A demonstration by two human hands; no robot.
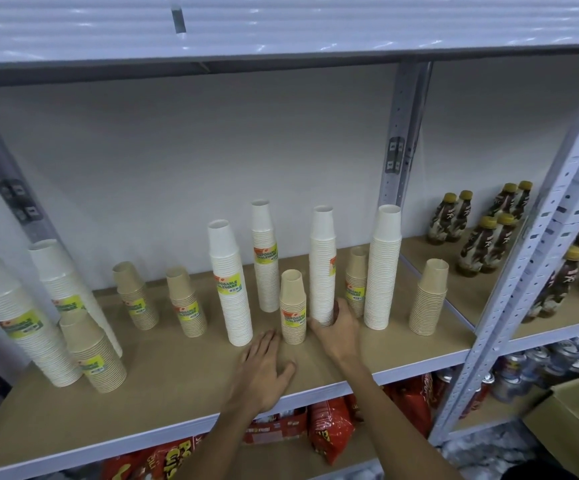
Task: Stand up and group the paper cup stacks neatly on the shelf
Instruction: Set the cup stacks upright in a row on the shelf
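Note:
Several white and brown paper cup stacks stand upright on the brown shelf board (163, 382). My right hand (337, 329) grips the base of a tall white stack (322, 261) near the middle. Just left of it stands a short brown stack (293, 306). My left hand (262, 367) lies flat on the board in front of that brown stack, fingers straight, holding nothing. Another tall white stack (232, 282) stands to the left and one (384, 268) to the right. A brown stack (429, 296) stands apart at the far right.
Brown drink bottles (482, 237) fill the neighbouring shelf bay on the right, behind a grey metal upright (537, 244). Red snack bags (329, 431) lie on the shelf below. An open cardboard box (572, 420) sits at the lower right.

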